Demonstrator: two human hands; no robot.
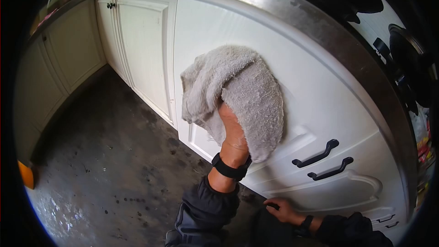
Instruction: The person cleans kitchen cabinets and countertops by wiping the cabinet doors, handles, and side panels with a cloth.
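Note:
My left hand [234,130] reaches up against a white cabinet door [215,23], wrapped in a thick grey terry towel [260,100]. The towel drapes over the fingers and hides them. It lies against the door's face, with folds hanging on both sides of the wrist. A black band circles that wrist. Low on the right, my right hand [284,211] is beside the lower cabinet front, its fingers loosely bent and apart with nothing visible in them. It wears a dark wristwatch [305,223].
Two black handles [315,155] stick out from the cabinet fronts. A metal-edged countertop [274,0] runs above, with dark pans [407,50] on the right. More cabinets [141,41] continue leftward. Below is a dark, stained floor [114,169], with an orange object [26,175] at the far left.

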